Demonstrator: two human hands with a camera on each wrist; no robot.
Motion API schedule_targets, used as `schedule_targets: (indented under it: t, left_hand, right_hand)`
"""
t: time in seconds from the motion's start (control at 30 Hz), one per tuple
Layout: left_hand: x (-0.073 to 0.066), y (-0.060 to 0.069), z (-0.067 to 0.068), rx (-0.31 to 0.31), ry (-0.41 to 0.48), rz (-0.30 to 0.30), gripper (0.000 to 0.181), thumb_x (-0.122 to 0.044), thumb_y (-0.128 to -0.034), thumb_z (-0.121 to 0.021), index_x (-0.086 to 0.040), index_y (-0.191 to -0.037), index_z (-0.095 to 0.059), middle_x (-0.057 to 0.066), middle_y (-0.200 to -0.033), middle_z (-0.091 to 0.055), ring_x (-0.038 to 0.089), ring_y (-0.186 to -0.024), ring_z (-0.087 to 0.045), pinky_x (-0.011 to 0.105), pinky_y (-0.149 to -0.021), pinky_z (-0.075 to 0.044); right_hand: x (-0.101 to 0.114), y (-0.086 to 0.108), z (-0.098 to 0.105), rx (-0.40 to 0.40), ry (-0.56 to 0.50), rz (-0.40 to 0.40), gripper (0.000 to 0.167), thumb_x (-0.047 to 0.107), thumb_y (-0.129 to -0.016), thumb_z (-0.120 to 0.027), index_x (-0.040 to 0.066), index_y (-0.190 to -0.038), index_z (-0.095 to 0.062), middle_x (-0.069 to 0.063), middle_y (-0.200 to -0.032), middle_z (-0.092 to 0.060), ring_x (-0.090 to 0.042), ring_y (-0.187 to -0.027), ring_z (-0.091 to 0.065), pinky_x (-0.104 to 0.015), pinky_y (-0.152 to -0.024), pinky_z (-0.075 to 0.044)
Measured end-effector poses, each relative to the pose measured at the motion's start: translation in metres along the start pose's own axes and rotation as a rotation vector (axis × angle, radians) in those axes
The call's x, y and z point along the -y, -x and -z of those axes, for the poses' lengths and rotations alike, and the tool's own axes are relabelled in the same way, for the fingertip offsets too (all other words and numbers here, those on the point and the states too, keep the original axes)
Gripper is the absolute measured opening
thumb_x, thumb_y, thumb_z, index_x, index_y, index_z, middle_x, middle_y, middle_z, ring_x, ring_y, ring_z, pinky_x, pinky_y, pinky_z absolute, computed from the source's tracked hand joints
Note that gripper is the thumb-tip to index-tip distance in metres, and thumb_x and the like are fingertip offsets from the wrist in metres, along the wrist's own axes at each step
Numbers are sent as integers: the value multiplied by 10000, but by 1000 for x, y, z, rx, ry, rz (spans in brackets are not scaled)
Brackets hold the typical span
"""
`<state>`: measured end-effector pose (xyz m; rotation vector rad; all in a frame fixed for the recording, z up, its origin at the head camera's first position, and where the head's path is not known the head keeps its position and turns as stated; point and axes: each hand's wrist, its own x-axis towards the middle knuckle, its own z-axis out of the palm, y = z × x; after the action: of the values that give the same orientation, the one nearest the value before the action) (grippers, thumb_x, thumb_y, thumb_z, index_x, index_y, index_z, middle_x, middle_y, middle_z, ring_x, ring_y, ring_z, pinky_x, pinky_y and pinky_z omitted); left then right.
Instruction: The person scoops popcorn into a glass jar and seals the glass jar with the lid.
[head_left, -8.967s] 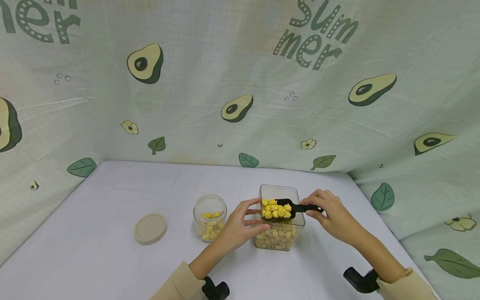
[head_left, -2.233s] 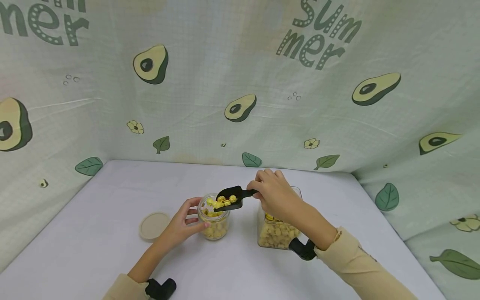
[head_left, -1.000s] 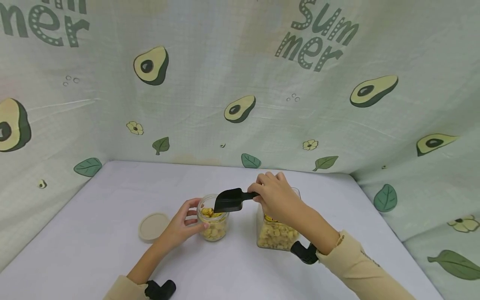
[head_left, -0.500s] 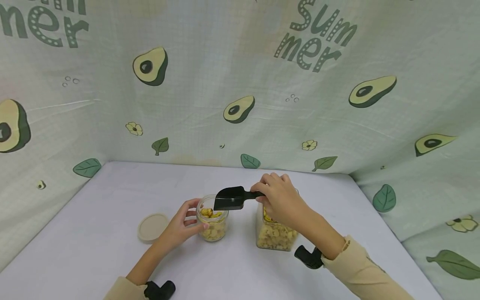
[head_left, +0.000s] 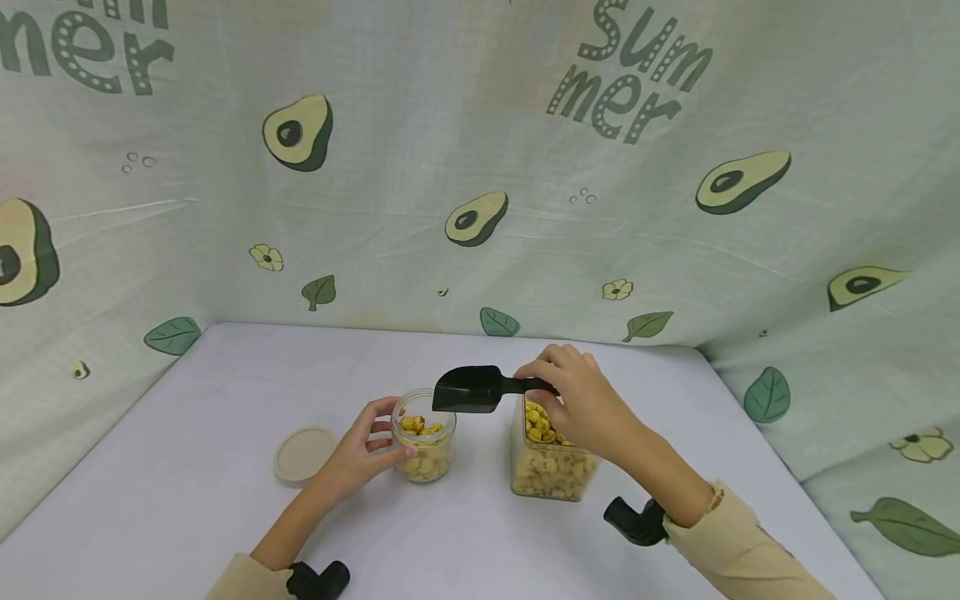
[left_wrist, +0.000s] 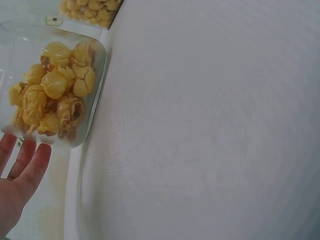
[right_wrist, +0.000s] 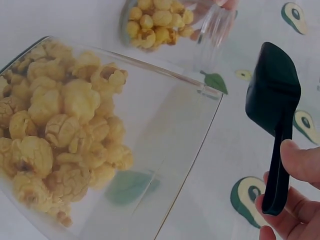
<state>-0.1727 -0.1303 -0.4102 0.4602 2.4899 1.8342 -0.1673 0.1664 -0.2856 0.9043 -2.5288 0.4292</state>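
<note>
My right hand (head_left: 581, 400) pinches the handle of a black scoop (head_left: 468, 389), held in the air between a round jar and a square container. No popcorn shows on the scoop; in the right wrist view its dark blade (right_wrist: 272, 87) points up and away. My left hand (head_left: 375, 442) holds the clear round jar (head_left: 424, 462) from its left side, thumb in front and fingers at its side. Yellow popcorn (left_wrist: 52, 87) fills the jar's lower part. Below my right hand stands the clear square container (head_left: 555, 479), with popcorn (right_wrist: 65, 125) well up its walls; the hand hides part of its top.
A flat beige round lid (head_left: 303, 455) lies on the white tabletop (head_left: 187, 500), left of the jar and close to my left forearm. Behind the table hangs a cloth (head_left: 375, 192) with avocado and leaf prints.
Popcorn seen on the scoop 2.2 seconds ago is gone from it. My right hand has since moved right with the scoop, away from the jar's mouth. The left hand stays at the jar.
</note>
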Motion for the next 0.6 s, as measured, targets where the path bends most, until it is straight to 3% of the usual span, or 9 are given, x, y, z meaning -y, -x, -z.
schedule_targets:
  t: [0.6]
  left_hand:
    - [2,0,0,4,-8,7,680,-158,-798,-728,-84,-1361,-354,148,-1358,-403,298,-1144,-466,438,-974,-463]
  right_hand:
    - [-21,20,16,-64,-143,-106,239,14,-795,-696,107,-1013,-669,15,-895,-586,-189,-902,-503,-408,-797,-359]
